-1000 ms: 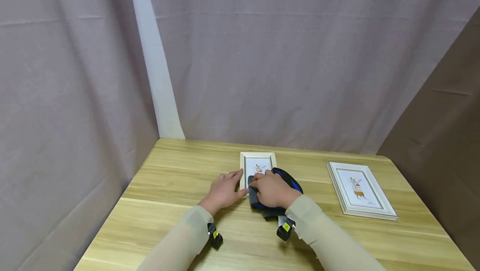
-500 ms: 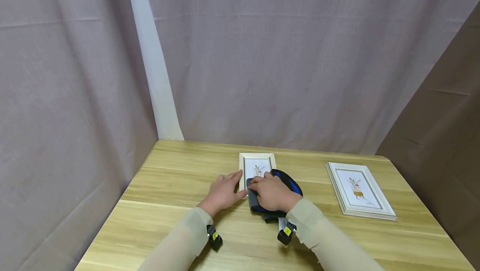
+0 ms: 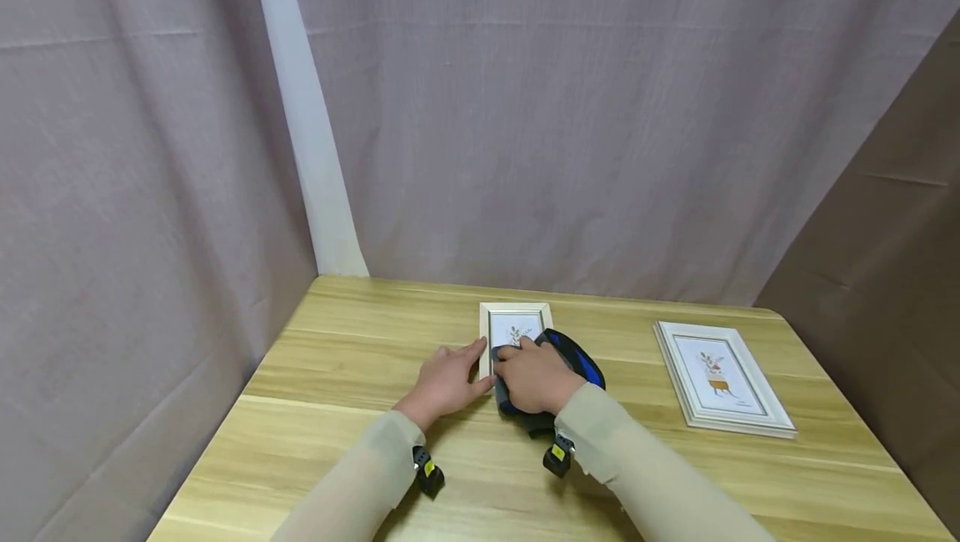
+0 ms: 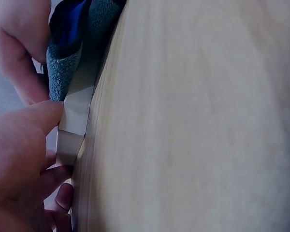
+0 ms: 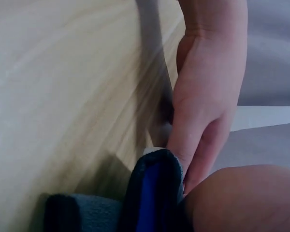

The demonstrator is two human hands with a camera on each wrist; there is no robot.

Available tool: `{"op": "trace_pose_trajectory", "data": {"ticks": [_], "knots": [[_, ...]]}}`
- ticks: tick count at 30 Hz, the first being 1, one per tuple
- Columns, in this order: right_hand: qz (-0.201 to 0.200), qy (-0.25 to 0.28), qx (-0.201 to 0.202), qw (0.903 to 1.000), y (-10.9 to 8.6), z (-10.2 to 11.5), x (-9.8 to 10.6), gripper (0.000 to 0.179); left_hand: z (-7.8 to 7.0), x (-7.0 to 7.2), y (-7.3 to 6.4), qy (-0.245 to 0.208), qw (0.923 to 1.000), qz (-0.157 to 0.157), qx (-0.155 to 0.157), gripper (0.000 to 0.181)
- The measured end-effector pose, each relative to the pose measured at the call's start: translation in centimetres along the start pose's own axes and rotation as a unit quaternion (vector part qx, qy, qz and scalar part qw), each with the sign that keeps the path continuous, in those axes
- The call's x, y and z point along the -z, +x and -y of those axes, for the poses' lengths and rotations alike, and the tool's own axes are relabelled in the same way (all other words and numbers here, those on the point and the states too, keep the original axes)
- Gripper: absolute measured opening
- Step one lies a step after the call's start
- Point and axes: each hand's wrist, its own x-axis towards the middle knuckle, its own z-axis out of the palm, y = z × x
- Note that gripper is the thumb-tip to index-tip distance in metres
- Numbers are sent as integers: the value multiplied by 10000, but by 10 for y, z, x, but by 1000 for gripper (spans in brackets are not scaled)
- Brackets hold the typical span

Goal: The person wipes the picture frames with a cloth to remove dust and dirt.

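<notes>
A small picture frame [image 3: 486, 325] with a pale border and a plant print lies flat near the table's back edge. My left hand [image 3: 446, 379] grips its near-left corner, thumb on the near side and fingers along the left side; the left wrist view shows those fingers curled at the corner [image 4: 70, 147]. Bunched in my right hand [image 3: 538, 379] is a grey and blue cloth [image 3: 588, 365], pressed onto the picture's lower part. The hand and cloth hide much of the print. In the right wrist view, a dark-edged blue fold of the cloth [image 5: 152, 198] stands up.
To the right lies a stack of white picture frames [image 3: 678, 383], the top one showing a plant in an orange pot. Grey curtains [image 3: 525, 150] hang behind the wooden table [image 3: 360, 333]. Black wrist devices [image 3: 428, 473] hang under both sleeves.
My right hand and the cloth have shifted slightly away from me and left over the picture, the right wrist swinging left. My left hand and the frame have stayed in place.
</notes>
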Motion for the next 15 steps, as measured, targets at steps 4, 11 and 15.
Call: {"op": "trace_pose_trajectory", "data": {"ticks": [4,11,15], "knots": [[78,6,-83,9999,7,-2,1,36,3,-4,0,-7,10000,-29,-29,75],[41,10,-56,10000,16,-8,-1,40,3,-3,-1,-14,10000,-15,-5,75],[57,63,-117,9999,21,-12,-1,41,3,-2,-1,-45,10000,18,-21,75]]}}
